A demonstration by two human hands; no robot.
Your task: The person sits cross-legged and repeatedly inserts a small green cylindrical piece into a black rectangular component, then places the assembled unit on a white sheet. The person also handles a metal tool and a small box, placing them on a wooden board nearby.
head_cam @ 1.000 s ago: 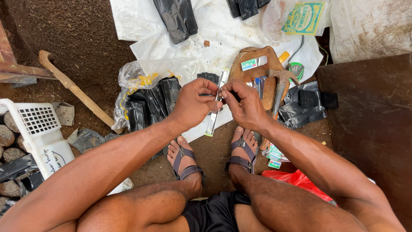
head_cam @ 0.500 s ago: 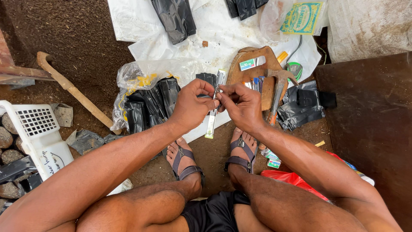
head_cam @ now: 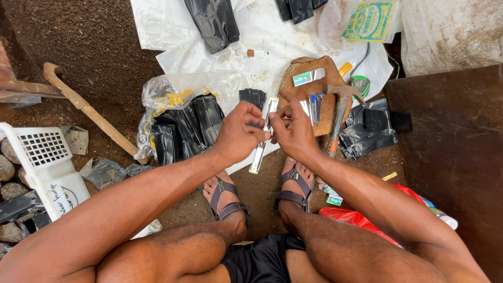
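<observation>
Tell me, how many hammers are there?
1: the hammer lies with its head on the wooden board, handle pointing toward the right foot, just beyond the right hand. Others may be hidden.

Both hands are meeting over the ground: the left hand [head_cam: 238, 137] and right hand [head_cam: 294, 131] are pinching a long pale strip [head_cam: 263, 137] between them. A hammer [head_cam: 339, 112] is lying just beyond the right hand, black bags [head_cam: 183, 131] beside the left.

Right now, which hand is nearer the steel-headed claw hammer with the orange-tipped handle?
Right. The right hand sits just left of the hammer, almost touching its handle; the left hand is farther left, beyond the right one.
</observation>
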